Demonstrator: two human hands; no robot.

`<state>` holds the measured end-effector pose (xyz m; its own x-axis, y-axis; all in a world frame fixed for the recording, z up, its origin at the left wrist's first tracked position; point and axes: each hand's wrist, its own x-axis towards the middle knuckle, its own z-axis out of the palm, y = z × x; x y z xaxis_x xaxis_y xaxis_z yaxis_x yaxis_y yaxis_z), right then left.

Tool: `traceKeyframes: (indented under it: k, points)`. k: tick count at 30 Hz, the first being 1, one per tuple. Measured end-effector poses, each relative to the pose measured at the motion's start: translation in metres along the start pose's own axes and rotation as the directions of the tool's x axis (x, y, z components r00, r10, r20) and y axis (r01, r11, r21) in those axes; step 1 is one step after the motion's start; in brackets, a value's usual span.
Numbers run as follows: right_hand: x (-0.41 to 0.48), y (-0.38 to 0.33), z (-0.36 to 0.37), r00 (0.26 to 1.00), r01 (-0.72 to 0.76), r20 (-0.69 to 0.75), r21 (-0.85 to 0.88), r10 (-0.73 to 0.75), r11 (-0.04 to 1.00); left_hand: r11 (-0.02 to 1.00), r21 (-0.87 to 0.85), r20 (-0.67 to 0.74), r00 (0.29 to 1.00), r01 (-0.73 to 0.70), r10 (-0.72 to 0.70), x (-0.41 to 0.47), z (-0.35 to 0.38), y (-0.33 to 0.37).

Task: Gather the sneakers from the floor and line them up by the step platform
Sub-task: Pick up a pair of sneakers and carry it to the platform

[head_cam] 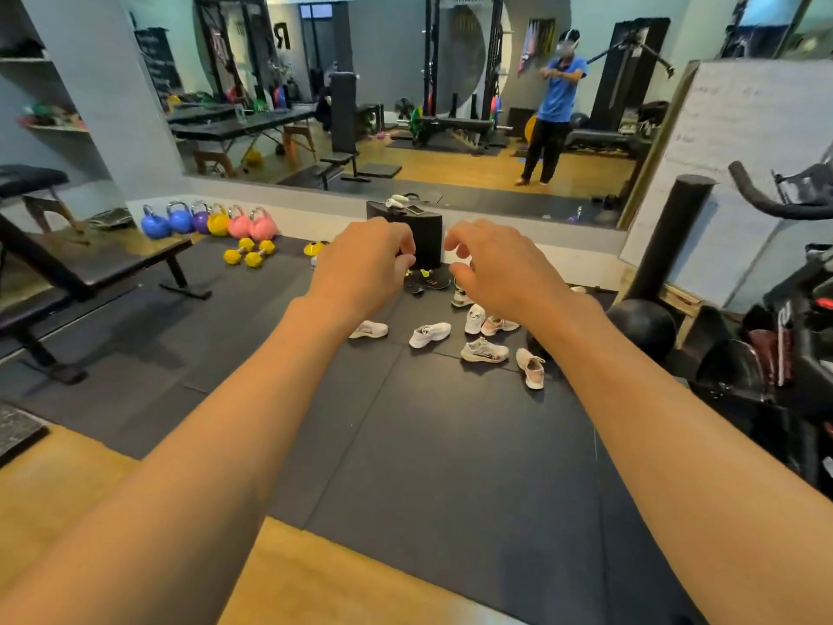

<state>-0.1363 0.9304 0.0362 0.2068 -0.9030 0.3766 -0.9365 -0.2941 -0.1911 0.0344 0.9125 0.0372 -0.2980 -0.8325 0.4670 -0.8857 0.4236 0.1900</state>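
Several sneakers lie scattered on the black floor mat ahead of me: a white sneaker, another white one, a white and pink sneaker, a pink-soled one and a black sneaker with a yellow tongue. Behind them stands the black step platform by the mirror wall. My left hand and my right hand are stretched out in the air in front of me, fingers loosely curled, holding nothing, well above the shoes.
Coloured kettlebells and yellow dumbbells sit at the left by the wall. A black bench stands at left. A black medicine ball, an upright foam roller and an exercise bike crowd the right. A phone lies on the platform.
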Motion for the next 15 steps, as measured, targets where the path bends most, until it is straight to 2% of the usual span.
traceKeyframes:
  k: [7, 15]
  points:
    - [0.150, 0.046, 0.069, 0.995, -0.062, 0.078, -0.022, 0.064, 0.998, 0.997, -0.025, 0.051, 0.996, -0.069, 0.070, 0.143, 0.083, -0.091]
    - [0.287, 0.135, 0.118, 0.973, -0.182, 0.129, -0.070, 0.190, 0.981, 0.969, -0.111, 0.122, 0.964, -0.222, 0.235, 0.303, 0.188, -0.115]
